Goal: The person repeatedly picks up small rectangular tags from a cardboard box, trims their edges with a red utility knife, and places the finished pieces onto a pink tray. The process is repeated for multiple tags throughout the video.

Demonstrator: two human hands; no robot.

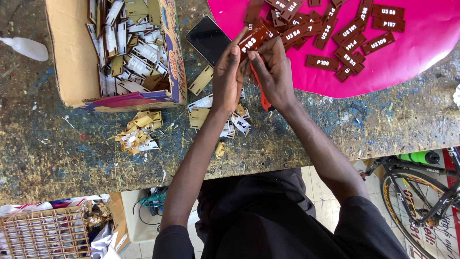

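Both hands meet over the paint-spattered bench, left hand (pixel 229 72) pinching a small brown rectangular tag with white characters (pixel 254 41), right hand (pixel 274 72) gripping an orange-red knife (pixel 262 93) against it, pale peeled scraps (pixel 136 132) nearer, cardboard box of paper-covered tags (pixel 115 52) left, pink sheet (pixel 421 52) of finished tags beyond.

Worktable (pixel 335 124): cardboard box (pixel 67 52) at far left with a heap of small tags (pixel 127 43) in it; peeled scraps (pixel 136 132) lie on the table just in front of the box, a phone (pixel 207 39) just right of it. Round sheet (pixel 421 52) at far right carries a spread of lettered plaques (pixel 335 41). Left hand (pixel 227 72) and right hand (pixel 275 72) meet between phone and sheet, together on one plaque (pixel 253 41), above loose tags (pixel 201 115) on the table; a bicycle wheel (pixel 419 201) stands below the table's near right edge.
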